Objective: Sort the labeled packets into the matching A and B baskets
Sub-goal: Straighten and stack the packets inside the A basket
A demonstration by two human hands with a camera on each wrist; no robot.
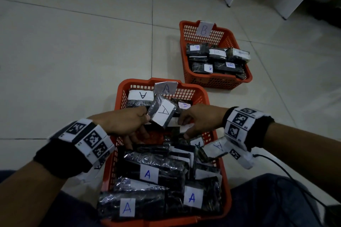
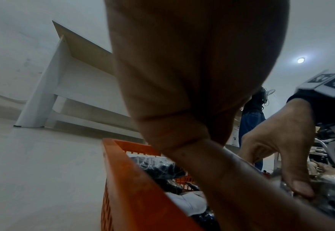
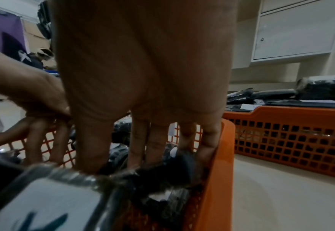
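Mid-frame over basket A [image 1: 214, 145], the left hand [image 1: 127, 125] pinches an A packet [image 1: 162, 110]; the right hand [image 1: 199, 120] reaches into the pile, its grip hidden. Next, likely: drop it here. Basket B [image 1: 245, 77] sits upper right.

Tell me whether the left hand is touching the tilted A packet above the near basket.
Touching. The head view shows the left hand with its thumb and forefinger pinching the left edge of the tilted A packet, no gap between them.
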